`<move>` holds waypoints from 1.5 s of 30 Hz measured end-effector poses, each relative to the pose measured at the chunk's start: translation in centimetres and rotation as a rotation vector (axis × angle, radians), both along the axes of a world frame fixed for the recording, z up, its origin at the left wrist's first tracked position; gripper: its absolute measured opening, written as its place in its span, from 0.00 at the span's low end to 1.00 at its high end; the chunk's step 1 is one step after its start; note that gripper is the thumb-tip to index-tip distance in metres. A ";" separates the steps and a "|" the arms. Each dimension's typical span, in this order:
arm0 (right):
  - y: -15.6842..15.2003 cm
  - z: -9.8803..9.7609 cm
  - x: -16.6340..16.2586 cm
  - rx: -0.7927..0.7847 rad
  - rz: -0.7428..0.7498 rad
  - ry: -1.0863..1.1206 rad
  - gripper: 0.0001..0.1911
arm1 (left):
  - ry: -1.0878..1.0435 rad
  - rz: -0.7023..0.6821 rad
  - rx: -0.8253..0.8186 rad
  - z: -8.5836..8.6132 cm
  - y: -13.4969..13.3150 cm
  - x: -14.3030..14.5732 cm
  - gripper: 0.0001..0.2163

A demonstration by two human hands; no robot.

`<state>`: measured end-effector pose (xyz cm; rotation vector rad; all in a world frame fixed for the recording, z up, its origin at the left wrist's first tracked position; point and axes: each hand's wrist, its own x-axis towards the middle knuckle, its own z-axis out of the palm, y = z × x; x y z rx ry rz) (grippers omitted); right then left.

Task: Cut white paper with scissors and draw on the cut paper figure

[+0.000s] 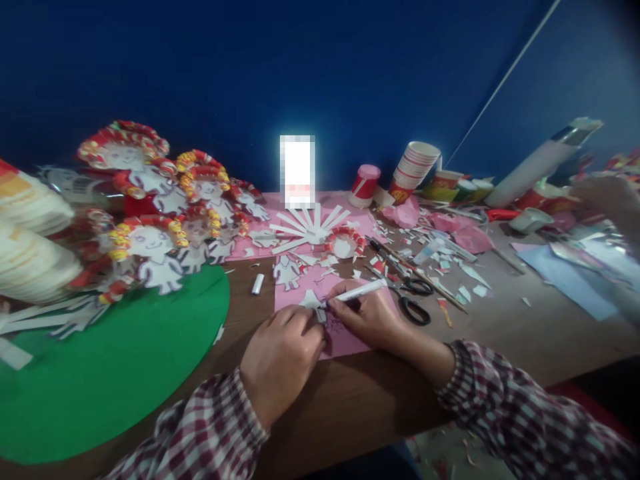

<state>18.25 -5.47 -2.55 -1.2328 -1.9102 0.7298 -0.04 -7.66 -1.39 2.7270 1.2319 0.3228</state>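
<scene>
My right hand (pixel 370 317) grips a white marker pen (pixel 357 291), its tip down at a small white paper cutout (pixel 311 301). My left hand (pixel 285 357) is closed, its curled fingers holding the cutout down on a pink sheet (pixel 345 345). Dark marks show on the sheet between the hands. The left fingers hide part of the cutout. A white marker cap (pixel 258 285) lies on the table to the left. Just beyond the hands lies another white figure-shaped cutout (pixel 288 273). Black-handled scissors (pixel 415 310) rest right of my right hand.
Paper dolls (pixel 155 243) with red and yellow hair crowd the left, by a green disc (pixel 150 373). White strips (pixel 315 232) fan out behind a red-rimmed ring (pixel 345 245). Stacked paper cups (pixel 413 173) stand at the back. Paper scraps (pixel 445 257) litter the right.
</scene>
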 end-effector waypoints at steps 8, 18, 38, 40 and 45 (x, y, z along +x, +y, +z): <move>0.0 0.1 -0.1 -0.005 -0.021 -0.044 0.04 | -0.006 0.000 0.011 0.0 0.0 0.0 0.06; -0.1 -0.2 0.0 -0.058 -0.028 -0.049 0.05 | -0.006 0.004 0.016 -0.1 0.0 0.0 0.06; -0.2 -0.3 -0.1 -0.092 -0.049 -0.002 0.04 | -0.006 0.011 -0.007 -0.1 -0.1 0.0 0.07; -0.2 -0.3 -0.1 -0.097 -0.050 0.009 0.04 | -0.014 0.012 0.000 -0.1 -0.1 0.0 0.07; -0.3 -0.3 -0.1 -0.131 -0.051 0.000 0.03 | -0.034 0.002 0.020 -0.1 -0.1 0.0 0.07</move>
